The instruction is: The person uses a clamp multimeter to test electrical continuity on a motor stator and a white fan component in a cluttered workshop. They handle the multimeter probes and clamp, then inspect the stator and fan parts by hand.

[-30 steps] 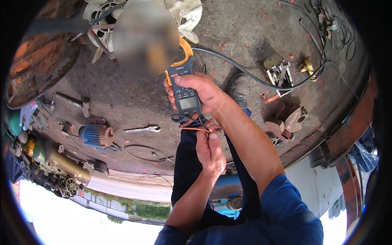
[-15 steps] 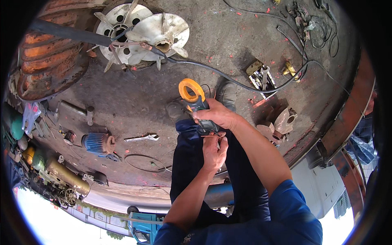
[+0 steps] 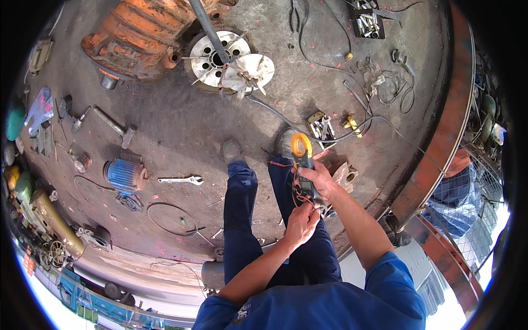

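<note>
My right hand (image 3: 322, 180) is closed around a clamp meter (image 3: 304, 165) with a yellow ring jaw and a dark body. The jaw is closed and points away from me, over my right shoe. Just below the meter, my left hand (image 3: 301, 225) is pinched on a thin reddish test lead (image 3: 304, 199) at the meter's lower end. Part of the lead loops across the body and display, and my fingers hide its end. Both hands are above my right thigh.
An adjustable wrench (image 3: 181, 180), a blue motor (image 3: 125, 175) and a hammer (image 3: 116, 127) lie left on the concrete. Ahead are a white fan wheel (image 3: 204, 70) and a large orange ribbed housing (image 3: 144, 33). A black cable (image 3: 281, 116) runs past a toolbox (image 3: 320, 132).
My view has turned and shifted, showing more floor on the far side. The meter and both hands now appear farther right, over my right leg. My grips look much the same.
</note>
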Available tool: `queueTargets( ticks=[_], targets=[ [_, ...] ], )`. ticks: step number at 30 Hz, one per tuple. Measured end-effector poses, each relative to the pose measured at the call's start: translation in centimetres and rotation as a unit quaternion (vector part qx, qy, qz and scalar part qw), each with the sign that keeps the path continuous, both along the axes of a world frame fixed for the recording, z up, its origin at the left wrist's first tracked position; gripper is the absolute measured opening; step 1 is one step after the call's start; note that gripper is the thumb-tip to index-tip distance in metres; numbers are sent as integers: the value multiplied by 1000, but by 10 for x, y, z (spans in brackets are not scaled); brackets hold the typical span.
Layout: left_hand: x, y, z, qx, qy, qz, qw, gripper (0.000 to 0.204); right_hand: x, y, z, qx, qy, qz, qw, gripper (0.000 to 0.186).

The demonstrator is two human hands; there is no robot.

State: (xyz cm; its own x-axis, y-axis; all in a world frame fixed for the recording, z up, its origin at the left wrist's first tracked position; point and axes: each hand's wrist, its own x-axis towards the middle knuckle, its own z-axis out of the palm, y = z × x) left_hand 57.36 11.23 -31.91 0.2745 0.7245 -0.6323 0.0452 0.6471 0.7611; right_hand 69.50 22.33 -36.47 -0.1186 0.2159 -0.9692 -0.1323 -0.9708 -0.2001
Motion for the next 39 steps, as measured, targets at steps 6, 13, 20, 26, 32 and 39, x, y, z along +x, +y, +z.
queueTargets(
  ticks=[6, 13, 20, 26, 32, 39],
  targets=[
    [-16, 22, 64, -81, -136, 32, 987, 27, -31, 43, 81, 66, 2, 79, 995, 41],
    [-20, 63, 78, 178, -2, 20, 984, 30, -41, 126, 145, 114, 8, 168, 979, 48],
    [24, 137, 60, 68, -46, 69, 994, 20, -22, 266, 148, 136, 3, 273, 952, 57],
    [107, 219, 56, 9, -22, 195, 981, 20, -5, 369, 93, 108, 30, 382, 917, 43],
    [172, 290, 69, 23, 45, 260, 964, 16, 39, 426, 81, 81, 64, 503, 858, 42],
    [201, 321, 62, 13, 31, 294, 955, 17, 41, 472, 70, 79, 76, 607, 787, 42]
  ],
)
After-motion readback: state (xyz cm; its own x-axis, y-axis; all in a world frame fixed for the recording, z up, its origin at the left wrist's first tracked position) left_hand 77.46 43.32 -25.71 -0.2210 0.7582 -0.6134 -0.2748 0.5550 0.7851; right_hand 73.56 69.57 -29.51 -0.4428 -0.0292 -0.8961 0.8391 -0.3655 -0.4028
